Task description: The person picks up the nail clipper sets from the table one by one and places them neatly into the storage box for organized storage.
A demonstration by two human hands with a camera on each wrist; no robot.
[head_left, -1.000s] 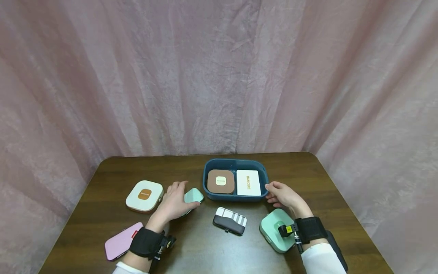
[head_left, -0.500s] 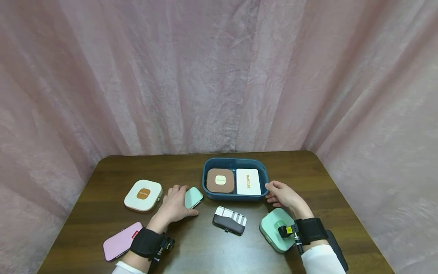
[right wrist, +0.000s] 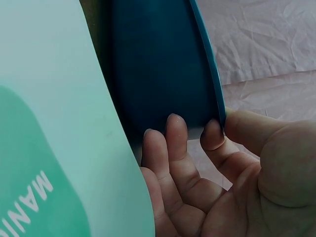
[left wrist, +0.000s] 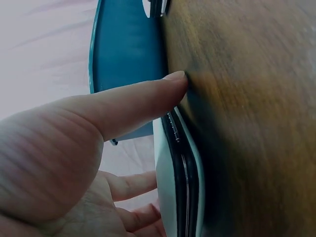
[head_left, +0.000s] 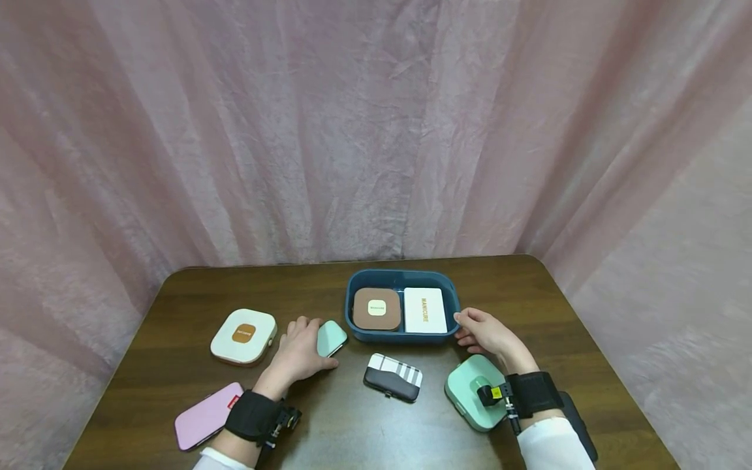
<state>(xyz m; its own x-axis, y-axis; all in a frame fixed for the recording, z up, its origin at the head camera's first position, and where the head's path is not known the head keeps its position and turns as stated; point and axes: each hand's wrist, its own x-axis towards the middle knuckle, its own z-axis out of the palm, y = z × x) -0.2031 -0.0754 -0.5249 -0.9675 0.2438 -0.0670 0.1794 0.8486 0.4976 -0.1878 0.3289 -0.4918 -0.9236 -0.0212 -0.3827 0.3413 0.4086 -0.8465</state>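
A mint-green zip case (head_left: pixel 331 339) lies flat on the table under my left hand (head_left: pixel 297 350). In the left wrist view, the thumb (left wrist: pixel 143 101) stretches straight past one end of the case (left wrist: pixel 170 182), and the fingers reach to its lid; whether they press on it is hard to tell. My right hand (head_left: pixel 486 333) pinches the right rim of a blue divided tray (head_left: pixel 405 338) between thumb and index finger, plain in the right wrist view at the tray wall (right wrist: pixel 165 59). Inside the tray sit a brown square box (head_left: pixel 376 318) and a white box (head_left: pixel 425 320) marked MANICURE, side by side.
Left of the left hand are a white square case (head_left: pixel 235 343) and a pink case (head_left: pixel 202 421). A plaid-and-black case (head_left: pixel 393 378) lies in front of the tray. Under the right forearm is a green square case (head_left: pixel 470 385). Pink curtains (head_left: pixel 376 130) hang behind the table.
Within the past second my left thumb moved off the top of the mint case to beside its near edge, and the fingers came lower. My right hand keeps its pinch on the tray rim.
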